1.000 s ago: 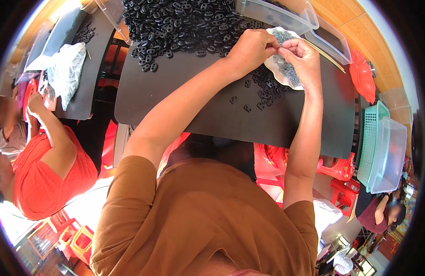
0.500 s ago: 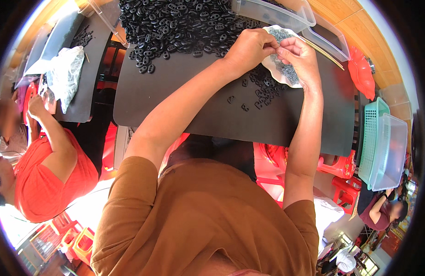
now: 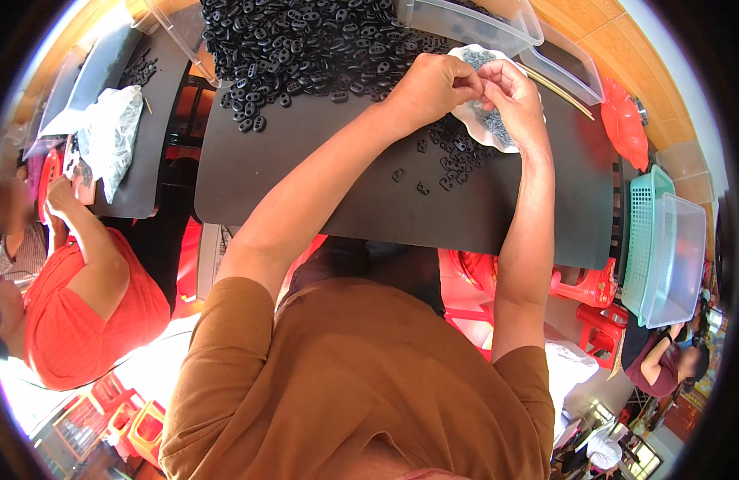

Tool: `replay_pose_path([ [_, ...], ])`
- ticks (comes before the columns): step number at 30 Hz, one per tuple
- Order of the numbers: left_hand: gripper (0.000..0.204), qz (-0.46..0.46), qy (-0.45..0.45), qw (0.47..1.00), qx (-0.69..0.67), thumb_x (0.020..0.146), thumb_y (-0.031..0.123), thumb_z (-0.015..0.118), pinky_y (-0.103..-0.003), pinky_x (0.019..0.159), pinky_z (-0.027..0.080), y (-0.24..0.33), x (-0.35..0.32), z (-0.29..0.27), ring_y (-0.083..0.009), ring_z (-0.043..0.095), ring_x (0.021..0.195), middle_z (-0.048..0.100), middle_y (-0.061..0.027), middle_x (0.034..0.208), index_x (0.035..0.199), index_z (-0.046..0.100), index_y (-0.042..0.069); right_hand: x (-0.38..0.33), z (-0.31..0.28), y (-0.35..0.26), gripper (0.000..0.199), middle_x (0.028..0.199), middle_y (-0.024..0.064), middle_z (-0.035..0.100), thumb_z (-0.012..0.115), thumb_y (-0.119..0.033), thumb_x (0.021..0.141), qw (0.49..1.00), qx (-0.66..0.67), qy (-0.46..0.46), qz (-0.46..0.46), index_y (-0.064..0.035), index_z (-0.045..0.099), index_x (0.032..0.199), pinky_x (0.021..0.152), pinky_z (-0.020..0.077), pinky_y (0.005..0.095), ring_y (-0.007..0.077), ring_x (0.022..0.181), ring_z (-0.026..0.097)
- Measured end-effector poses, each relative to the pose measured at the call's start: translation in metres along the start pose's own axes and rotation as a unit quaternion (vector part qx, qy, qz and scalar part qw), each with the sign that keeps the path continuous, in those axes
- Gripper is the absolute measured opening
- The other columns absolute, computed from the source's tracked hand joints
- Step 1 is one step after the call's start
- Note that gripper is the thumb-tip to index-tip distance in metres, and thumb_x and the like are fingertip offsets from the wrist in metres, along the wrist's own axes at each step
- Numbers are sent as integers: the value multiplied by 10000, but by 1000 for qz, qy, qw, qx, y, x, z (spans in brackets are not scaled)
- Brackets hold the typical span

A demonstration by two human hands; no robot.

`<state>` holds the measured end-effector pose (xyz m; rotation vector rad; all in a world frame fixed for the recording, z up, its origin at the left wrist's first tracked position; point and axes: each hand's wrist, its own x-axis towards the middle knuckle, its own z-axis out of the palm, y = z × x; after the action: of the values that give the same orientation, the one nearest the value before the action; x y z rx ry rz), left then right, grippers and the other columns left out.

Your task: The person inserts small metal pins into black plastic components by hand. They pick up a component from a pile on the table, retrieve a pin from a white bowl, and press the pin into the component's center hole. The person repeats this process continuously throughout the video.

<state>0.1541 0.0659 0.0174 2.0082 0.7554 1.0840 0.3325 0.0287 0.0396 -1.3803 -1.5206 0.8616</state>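
My left hand and my right hand meet fingertip to fingertip over a white scalloped dish. Both are closed in a pinch, and whatever sits between the fingers is too small and hidden to make out. Small grey metal-looking pieces fill the dish. Below it on the dark table lies a loose scatter of small black clip-like parts. A large heap of black oval pieces with holes spreads over the far left of the table.
Clear plastic bins stand along the far edge, with thin yellowish sticks beside the dish. A red leaf-shaped tray and a green basket are at the right. On the left, a person in red sits at another table.
My hands stay pinched together over the dish, with only slight finger shifts. The whole view has moved a little; the parts on the table look the same.
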Motion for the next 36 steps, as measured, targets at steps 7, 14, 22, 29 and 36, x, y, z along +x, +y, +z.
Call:
replay_pose_path([
  [7, 162, 8, 45, 999, 8, 820, 31, 691, -292, 755, 552, -2, -5, -10, -169, 692, 786, 723, -100, 874, 978, 721, 16, -12, -11, -13, 104, 786, 66, 657, 724, -53, 767, 969, -244, -6, -26, -30, 710, 867, 676, 499, 296, 149, 699, 622],
  [14, 157, -110, -5, 991, -71, 888, 88, 667, -233, 704, 532, 9, -28, -48, -78, 643, 733, 689, -34, 798, 1024, 675, 11, -17, -11, -6, 93, 822, 86, 631, 721, -77, 746, 930, -360, -58, -31, -47, 715, 834, 717, 490, 382, 260, 789, 651],
  [22, 154, -187, -5, 953, -239, 890, 50, 669, -236, 778, 541, -12, -41, -60, -105, 654, 855, 669, -29, 945, 1035, 657, 0, -12, -5, -13, 64, 812, 100, 626, 701, -65, 743, 939, -340, -30, -37, -34, 697, 799, 700, 480, 384, 267, 761, 635],
  [29, 155, -201, 0, 914, -351, 872, 23, 677, -244, 768, 542, -8, -41, -63, -140, 674, 882, 664, -40, 969, 1025, 655, 9, -13, -1, -16, 58, 806, 102, 619, 691, -68, 755, 941, -332, -33, -46, -39, 699, 804, 703, 484, 370, 274, 755, 625],
  [36, 173, -203, -8, 925, -320, 853, 11, 680, -243, 743, 515, -9, -41, -62, -123, 666, 875, 670, -33, 970, 1025, 664, 18, -9, -1, -8, 77, 799, 98, 605, 667, -61, 790, 932, -354, -42, -60, -35, 679, 862, 714, 487, 349, 265, 759, 624],
])
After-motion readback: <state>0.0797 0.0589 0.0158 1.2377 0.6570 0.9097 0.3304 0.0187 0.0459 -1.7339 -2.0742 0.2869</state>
